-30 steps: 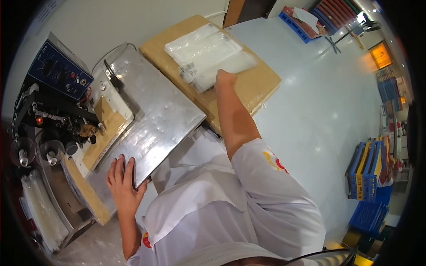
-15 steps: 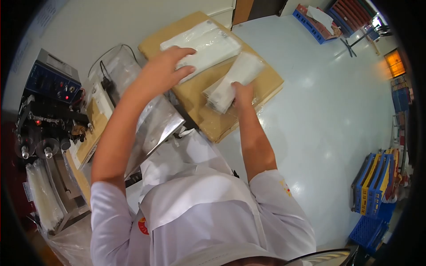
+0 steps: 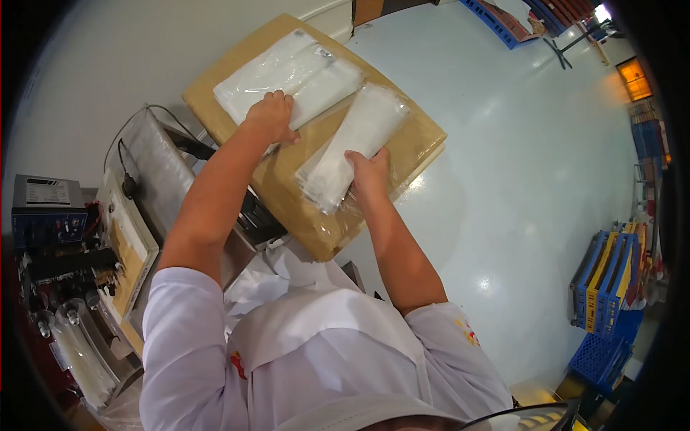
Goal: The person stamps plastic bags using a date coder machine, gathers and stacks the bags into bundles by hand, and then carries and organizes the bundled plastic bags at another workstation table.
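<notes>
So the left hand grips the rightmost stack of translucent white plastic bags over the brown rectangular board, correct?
Wrong hand: the head view shows the right hand gripping the rightmost stack of translucent white plastic bags over the brown rectangular board.

Glossy pale floor (image 3: 503,194), plain wall (image 3: 136,61), distant orange-glowing panel (image 3: 634,79)

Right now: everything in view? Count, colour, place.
Board: one, brown, top centre
Flat bags: about two piles, whitish, on board
Held bags: one pile, whitish, board's right half
Metal table: one, grey, left
Control box: one, blue-fronted, far left
Cord: at least one, dark, left
Crates: several, blue and yellow, right
Lit panel: one, orange, right
Floor: one, pale blue, right
Left hand: one, bare, at flat bags
Right hand: one, bare, gripping held bags
</notes>
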`<state>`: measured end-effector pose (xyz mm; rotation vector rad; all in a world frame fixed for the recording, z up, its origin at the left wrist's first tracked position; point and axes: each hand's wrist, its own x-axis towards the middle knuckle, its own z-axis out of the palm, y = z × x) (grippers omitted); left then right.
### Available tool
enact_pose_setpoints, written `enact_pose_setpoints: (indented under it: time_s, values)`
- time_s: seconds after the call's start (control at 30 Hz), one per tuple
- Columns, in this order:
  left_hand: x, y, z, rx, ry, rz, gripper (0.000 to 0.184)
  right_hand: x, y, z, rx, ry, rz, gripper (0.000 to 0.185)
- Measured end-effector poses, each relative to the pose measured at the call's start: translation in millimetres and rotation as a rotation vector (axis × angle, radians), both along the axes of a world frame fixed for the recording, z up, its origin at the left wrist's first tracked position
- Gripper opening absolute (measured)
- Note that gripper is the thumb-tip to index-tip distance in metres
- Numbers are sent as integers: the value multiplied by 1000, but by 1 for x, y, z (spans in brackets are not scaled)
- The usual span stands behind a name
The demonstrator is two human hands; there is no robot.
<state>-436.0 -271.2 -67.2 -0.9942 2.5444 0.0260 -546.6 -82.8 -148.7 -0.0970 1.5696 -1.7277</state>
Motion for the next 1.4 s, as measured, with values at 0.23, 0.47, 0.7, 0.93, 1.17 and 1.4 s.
enact_pose_setpoints:
  time_s: [0.23, 0.47, 0.7, 0.93, 1.17, 1.4]
  values:
    - [5, 4, -21, 131, 176, 132, 92, 0, 2, 6, 73, 26, 8, 65]
    - [3, 15, -20, 166, 302, 202, 103, -3, 2, -3, 30, 22, 14, 64]
    - [4, 13, -15, 196, 205, 191, 103, -2, 1, -5, 39, 60, 5, 62]
    - [-6, 19, -29, 106, 242, 209, 99, -2, 2, 9, 93, 81, 19, 57]
    - [-14, 18, -26, 75, 170, 339, 99, -2, 5, 17, 212, 118, 57, 54]
    - [-15, 31, -12, 21, 146, 291, 95, 0, 1, 4, 139, 143, 14, 54]
